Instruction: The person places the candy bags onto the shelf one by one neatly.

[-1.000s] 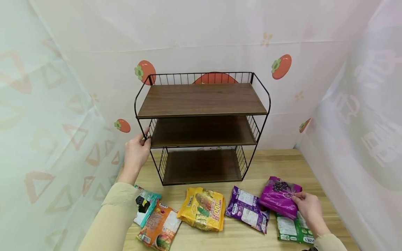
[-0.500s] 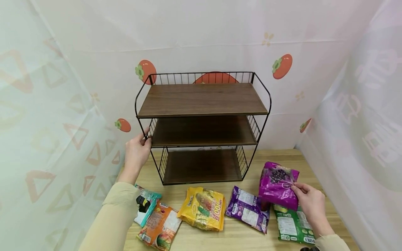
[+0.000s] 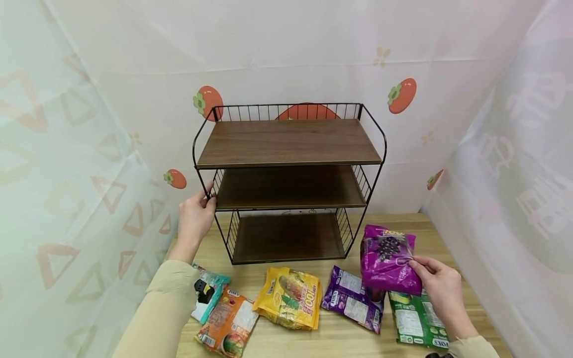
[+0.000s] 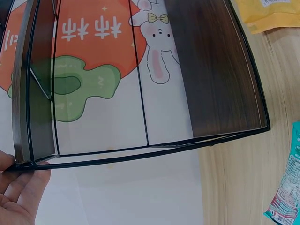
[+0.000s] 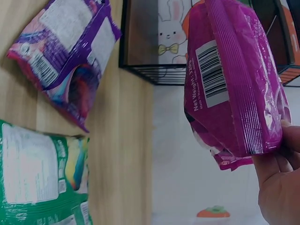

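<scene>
My right hand (image 3: pixel 440 286) pinches the right edge of a magenta candy bag (image 3: pixel 388 261) with dark grapes printed on it, held above the table. In the right wrist view the bag's (image 5: pixel 229 84) barcode side shows, its edge between thumb and fingers. My left hand (image 3: pixel 195 219) grips the left side of a three-tier shelf rack (image 3: pixel 288 144) at the middle board, fingers round the black wire frame, also seen in the left wrist view, where the hand (image 4: pixel 21 192) is partly cut off. All three brown boards are bare. Below the magenta bag lie a purple bag (image 3: pixel 353 298) and a green bag (image 3: pixel 416 320).
On the wooden table (image 3: pixel 273 345) a yellow bag (image 3: pixel 288 298) lies before the rack. An orange bag (image 3: pixel 228 323) and a teal bag (image 3: pixel 210 288) lie at the left, the teal one partly behind my sleeve. Printed cloth walls (image 3: pixel 286 49) enclose the back and sides.
My right hand has raised the magenta bag and brought it left toward the rack, uncovering more of the green bag. The left hand and the rack stay where they were.
</scene>
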Available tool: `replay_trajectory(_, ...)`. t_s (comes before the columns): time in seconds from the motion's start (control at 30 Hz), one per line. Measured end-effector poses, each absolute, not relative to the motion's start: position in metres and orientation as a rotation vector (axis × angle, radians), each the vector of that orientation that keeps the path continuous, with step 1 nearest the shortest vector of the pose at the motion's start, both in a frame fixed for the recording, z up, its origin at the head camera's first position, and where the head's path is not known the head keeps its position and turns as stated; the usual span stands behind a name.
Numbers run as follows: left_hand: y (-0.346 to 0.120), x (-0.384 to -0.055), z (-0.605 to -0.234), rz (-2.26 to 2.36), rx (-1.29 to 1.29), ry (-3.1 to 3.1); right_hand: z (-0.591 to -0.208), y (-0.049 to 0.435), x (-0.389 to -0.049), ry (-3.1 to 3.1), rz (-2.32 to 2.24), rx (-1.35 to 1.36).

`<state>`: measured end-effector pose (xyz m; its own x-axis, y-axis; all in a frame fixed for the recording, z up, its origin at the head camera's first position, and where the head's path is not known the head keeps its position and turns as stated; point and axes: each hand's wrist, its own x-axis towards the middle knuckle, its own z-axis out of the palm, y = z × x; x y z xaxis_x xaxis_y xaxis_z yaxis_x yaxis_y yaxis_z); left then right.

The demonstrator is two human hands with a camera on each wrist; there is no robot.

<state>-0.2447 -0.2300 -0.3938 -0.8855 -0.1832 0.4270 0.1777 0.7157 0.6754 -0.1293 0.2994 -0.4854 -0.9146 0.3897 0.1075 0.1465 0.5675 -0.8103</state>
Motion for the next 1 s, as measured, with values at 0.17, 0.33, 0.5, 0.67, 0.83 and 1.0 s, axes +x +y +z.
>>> replay_trajectory(0.17, -0.230, -0.245, -0.394, -1.015, 0.014, -2.457, -0.478, 0.293, -0.126, -2.491, 1.394, -0.409)
replay_trajectory(0.33, -0.230, -0.246, -0.394, -1.019, 0.016, -2.458, -0.473, 0.289, -0.124, -2.480, 1.406, -0.380)
replay_trajectory(0.5, -0.231, -0.246, -0.395, -1.031, 0.020, -2.464, -0.470, 0.288, -0.120, -2.433, 1.465, -0.391)
replay_trajectory(0.67, -0.232, -0.246, -0.394, -1.030, 0.016, -2.465, -0.467, 0.288, -0.117, -2.349, 1.544, -0.400)
replay_trajectory(0.83, -0.232, -0.246, -0.395, -1.038, 0.015, -2.464, -0.463, 0.286, -0.115, -2.226, 1.591, -0.418)
replay_trajectory(1.0, -0.232, -0.246, -0.395, -1.039, 0.014, -2.464, -0.457, 0.286, -0.111, -2.068, 1.754, -0.443)
